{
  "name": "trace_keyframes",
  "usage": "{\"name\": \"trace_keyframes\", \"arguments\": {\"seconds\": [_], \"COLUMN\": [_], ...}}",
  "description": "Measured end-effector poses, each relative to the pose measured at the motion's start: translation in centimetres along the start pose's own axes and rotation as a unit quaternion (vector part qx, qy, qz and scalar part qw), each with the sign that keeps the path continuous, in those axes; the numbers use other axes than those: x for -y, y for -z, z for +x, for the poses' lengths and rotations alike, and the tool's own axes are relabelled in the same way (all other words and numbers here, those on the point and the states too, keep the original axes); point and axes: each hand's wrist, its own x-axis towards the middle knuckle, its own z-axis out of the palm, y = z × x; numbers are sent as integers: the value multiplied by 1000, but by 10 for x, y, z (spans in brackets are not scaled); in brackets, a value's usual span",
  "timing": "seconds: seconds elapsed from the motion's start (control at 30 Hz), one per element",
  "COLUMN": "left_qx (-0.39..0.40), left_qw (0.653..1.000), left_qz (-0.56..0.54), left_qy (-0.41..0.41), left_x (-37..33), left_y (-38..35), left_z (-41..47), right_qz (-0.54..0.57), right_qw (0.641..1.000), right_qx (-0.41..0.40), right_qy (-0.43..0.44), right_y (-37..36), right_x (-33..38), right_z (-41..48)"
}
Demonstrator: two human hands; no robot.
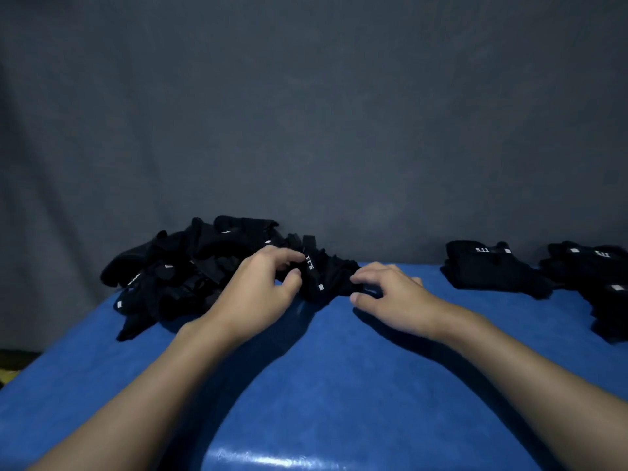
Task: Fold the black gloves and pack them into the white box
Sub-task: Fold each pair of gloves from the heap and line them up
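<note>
A loose pile of black gloves (pixel 190 266) sits at the far edge of the blue surface (pixel 306 385), against a grey cloth backdrop (pixel 306 113). Small white tags show here and there in the pile.

Just to the right of the pile, touching its edge, lies a single glove (pixel 328 278), bunched up on the surface. A strap on it, printed "5.11" in white, stands nearly upright.

The left hand (pixel 268 287) reaches in from the near side of the pile. Its fingers and thumb are curled and pinch this glove at the strap, with the fingertips over the top and the thumb below.

The right hand (pixel 390 294) is on the side of the glove away from the pile, palm down and low over the surface. Its fingers are curled in at the glove's edge and seem to grip the fabric there. The black cloth and shadow make the exact contact hard to read.

Further right of the pile, well apart from it and beyond the right hand, are two heaps of folded gloves. One (pixel 489 270) shows a "5.11" label on top. The other (pixel 598 280) runs off the frame's edge.
</note>
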Motion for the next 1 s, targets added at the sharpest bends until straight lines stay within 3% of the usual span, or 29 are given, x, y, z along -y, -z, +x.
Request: {"name": "trace_keyframes", "arguments": {"seconds": [0.13,0.23,0.4,0.6,0.73,0.83,0.93,1.0], "left_qx": [5,81,71,37,-42,-83,-53,2], "left_qw": [992,979,994,995,994,981,967,967], "left_qz": [-119,-172,-41,-75,-97,-84,-31,-68], "left_qy": [44,71,72,57,-36,-153,-247,-244], "left_x": [-20,-20,-10,-10,-13,-26,-35,-39], "left_y": [-6,-13,-20,-34,-33,-28,-26,-24], "left_z": [-1,-3,-4,-2,-5,-10,-15,-19], "right_qz": [-2,-6,3,-6,27,115,186,200], "right_qw": [998,994,999,999,997,988,976,973], "right_qx": [-63,-111,-48,-24,-67,-89,-93,-110], "right_qy": [1,-8,18,23,41,52,57,45], "right_y": [20,30,25,15,15,20,27,31], "right_x": [-9,-14,-16,-19,-24,-20,-19,-22], "right_z": [-18,-26,-31,-26,-24,-24,-26,-28]}}
